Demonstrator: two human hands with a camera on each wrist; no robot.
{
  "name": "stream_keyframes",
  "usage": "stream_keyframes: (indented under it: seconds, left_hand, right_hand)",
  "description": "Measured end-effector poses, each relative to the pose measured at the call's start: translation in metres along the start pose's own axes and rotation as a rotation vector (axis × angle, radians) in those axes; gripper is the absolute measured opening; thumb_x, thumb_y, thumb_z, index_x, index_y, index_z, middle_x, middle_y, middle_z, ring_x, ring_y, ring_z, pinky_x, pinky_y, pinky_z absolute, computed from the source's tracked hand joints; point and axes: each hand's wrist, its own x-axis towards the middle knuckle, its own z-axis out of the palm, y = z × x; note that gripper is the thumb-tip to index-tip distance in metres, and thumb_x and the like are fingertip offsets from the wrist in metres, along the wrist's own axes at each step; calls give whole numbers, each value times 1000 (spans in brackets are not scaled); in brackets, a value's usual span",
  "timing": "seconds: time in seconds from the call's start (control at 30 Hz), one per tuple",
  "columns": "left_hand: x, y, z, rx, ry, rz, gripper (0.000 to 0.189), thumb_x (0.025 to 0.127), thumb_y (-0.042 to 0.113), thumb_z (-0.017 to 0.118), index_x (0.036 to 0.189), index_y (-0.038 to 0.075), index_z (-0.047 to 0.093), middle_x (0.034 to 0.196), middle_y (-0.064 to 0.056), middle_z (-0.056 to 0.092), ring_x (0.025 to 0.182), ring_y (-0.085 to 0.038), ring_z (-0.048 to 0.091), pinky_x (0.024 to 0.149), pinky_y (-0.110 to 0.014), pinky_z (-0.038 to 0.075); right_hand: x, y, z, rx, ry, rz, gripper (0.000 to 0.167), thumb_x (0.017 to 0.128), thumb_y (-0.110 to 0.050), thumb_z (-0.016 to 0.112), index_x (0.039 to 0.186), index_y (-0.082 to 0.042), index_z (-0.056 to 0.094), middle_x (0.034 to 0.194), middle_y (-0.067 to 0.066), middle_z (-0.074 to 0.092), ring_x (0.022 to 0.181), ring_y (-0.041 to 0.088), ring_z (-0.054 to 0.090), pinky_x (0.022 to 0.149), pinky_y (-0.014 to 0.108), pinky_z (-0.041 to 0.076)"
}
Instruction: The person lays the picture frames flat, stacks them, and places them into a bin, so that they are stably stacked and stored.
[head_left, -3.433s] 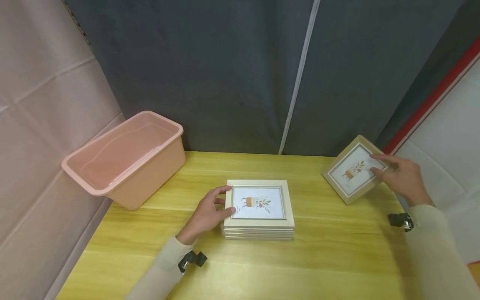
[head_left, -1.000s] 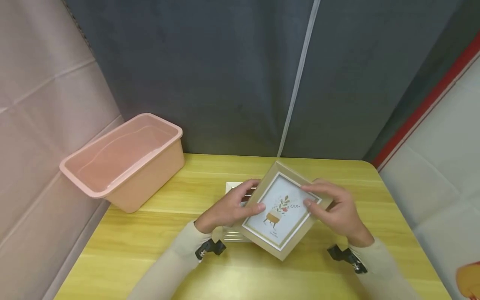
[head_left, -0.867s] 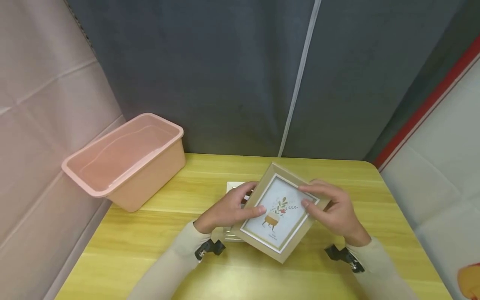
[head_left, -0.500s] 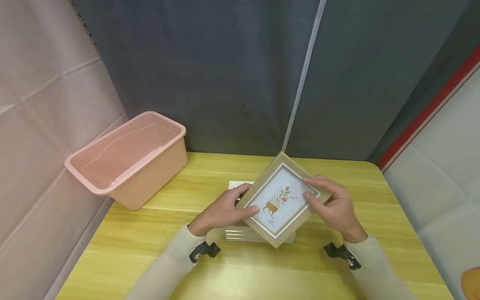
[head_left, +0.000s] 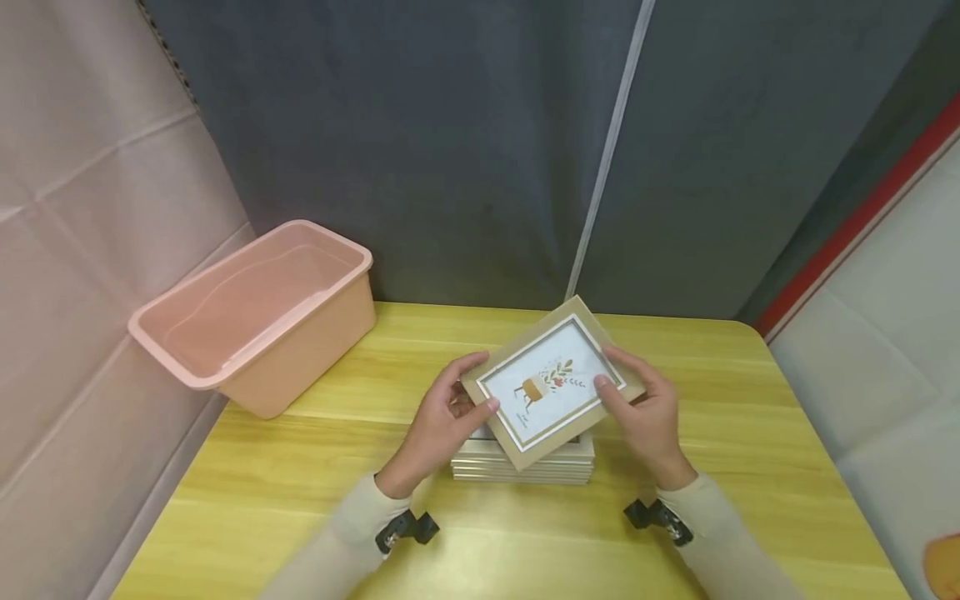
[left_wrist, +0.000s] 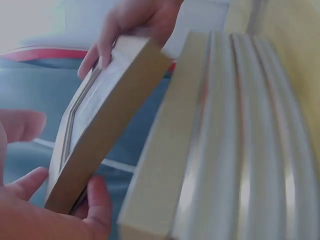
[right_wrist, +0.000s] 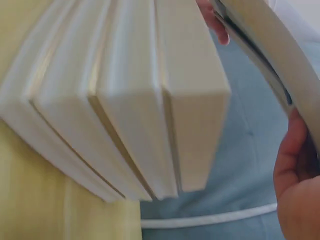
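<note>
A beige picture frame (head_left: 551,383) with a plant-and-stool print is held tilted, diagonally above a stack of similar frames (head_left: 521,471). My left hand (head_left: 435,425) pinches its left corner, thumb on the front. At the right corner my right hand (head_left: 648,412) grips it, with thumb and forefinger over the front and the other fingers hidden behind. In the left wrist view the held frame (left_wrist: 112,120) shows its thick side, apart from the stack (left_wrist: 220,140). The right wrist view catches the held frame's back edge (right_wrist: 285,50) beside the stacked frames (right_wrist: 125,100).
A pink plastic bin (head_left: 296,342) stands at the back left of the yellow wood-grain table (head_left: 495,542). Behind the table hangs a dark curtain (head_left: 420,150). An orange object (head_left: 941,567) shows at the lower right edge.
My right hand has brought the frame from the far right to above the stack, and my left hand has left the stack to grip it. Lately the frame has turned clockwise.
</note>
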Motion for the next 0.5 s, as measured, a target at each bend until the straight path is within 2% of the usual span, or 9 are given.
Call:
stream_keyframes:
  seconds: [0.1,0.3,0.4,0.5]
  left_hand:
    - [-5,-4,7,-54,40,-3,64,98,6,74,155,18,49,146,-18,48,109,-24,62,82,-25,61]
    - [-10,-9,18,-151,53,-30,75,93,-6,73,159,14,41,142,-28,56,114,-33,68,86,-32,64]
    - [-12,-10,16,-156,53,-48,79,93,-7,72,160,17,38,141,-28,58,118,-35,69,87,-34,64]
    - [-12,-8,10,-156,37,-49,82,94,-8,71,162,20,34,142,-25,57,117,-36,69,86,-35,64]
  right_hand:
    - [-3,2,5,-12,34,44,43,91,17,68,133,10,66,125,-3,73,90,9,78,72,28,63]
    - [-7,0,12,-13,62,105,46,91,15,70,136,9,64,132,-2,70,94,11,77,78,30,63]
    - [-8,0,9,-97,29,106,47,90,12,73,136,6,65,135,-9,69,113,6,71,98,24,58]
    - [-8,-1,1,-172,-58,60,50,88,12,74,137,5,65,138,-12,67,129,3,61,111,15,45]
